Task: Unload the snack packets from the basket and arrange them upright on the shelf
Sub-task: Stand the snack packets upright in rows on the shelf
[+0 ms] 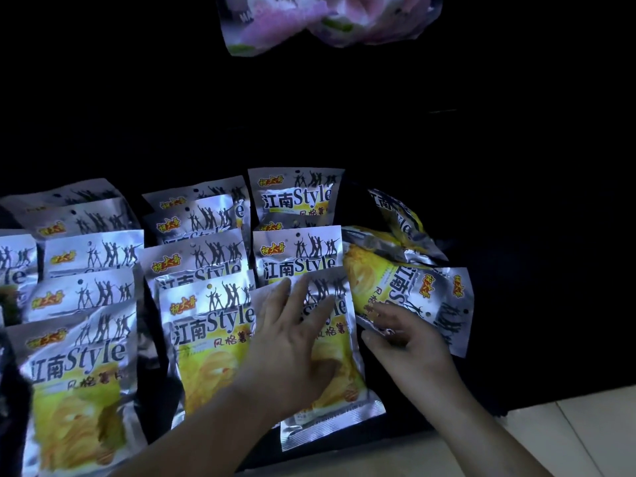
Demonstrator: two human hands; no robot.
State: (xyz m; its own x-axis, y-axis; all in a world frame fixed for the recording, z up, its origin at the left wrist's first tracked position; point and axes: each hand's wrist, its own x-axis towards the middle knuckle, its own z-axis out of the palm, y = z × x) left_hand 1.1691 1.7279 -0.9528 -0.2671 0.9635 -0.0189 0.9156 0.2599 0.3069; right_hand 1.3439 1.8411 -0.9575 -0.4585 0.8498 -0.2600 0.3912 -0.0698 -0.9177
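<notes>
Silver-and-yellow snack packets stand in rows on a dark shelf (430, 383): one row at the left (79, 370), one in the middle (206, 342), and a third further right (296, 197). My left hand (292, 342) lies flat with fingers spread on the front packet (347, 401) of the third row, which leans back. To the right, another packet (406, 287) lies on its side. My right hand (409, 342) pinches its lower edge between thumb and fingers. The basket is out of view.
More packets (395, 215) lie tumbled at the back right of the shelf. Pink-and-purple packets (309, 22) hang into view at the top, on a higher level. Pale floor tiles (568, 428) show at the bottom right. The shelf's surroundings are very dark.
</notes>
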